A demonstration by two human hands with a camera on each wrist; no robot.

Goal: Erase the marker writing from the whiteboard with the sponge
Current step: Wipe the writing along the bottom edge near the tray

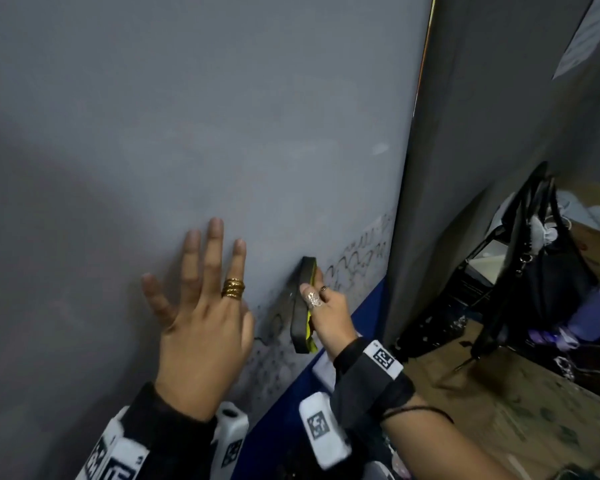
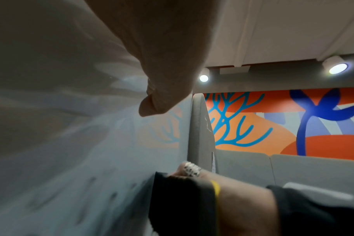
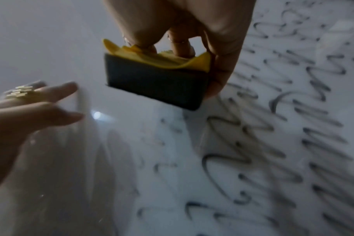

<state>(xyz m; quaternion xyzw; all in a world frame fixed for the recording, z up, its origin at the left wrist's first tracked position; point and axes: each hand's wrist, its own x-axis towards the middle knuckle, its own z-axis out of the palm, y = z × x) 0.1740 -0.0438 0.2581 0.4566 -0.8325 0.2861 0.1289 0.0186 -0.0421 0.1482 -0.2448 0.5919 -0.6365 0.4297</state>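
Observation:
The whiteboard (image 1: 187,133) stands upright and fills the left of the head view. Black marker writing (image 1: 357,258) crowds its lower right corner and shows large in the right wrist view (image 3: 283,143). My right hand (image 1: 326,306) grips a sponge (image 1: 303,303) with a dark pad and yellow back (image 3: 156,79), its dark face against the board at the left edge of the writing. My left hand (image 1: 201,299), wearing a gold ring, lies flat on the board with fingers spread, left of the sponge. Its thumb (image 2: 152,105) shows in the left wrist view.
A blue strip (image 1: 326,358) runs along the board's bottom edge. A grey partition (image 1: 482,150) adjoins the board's right edge. Behind it hangs a dark bag (image 1: 541,265) over a cluttered floor. A colourful mural (image 2: 283,121) covers the far wall.

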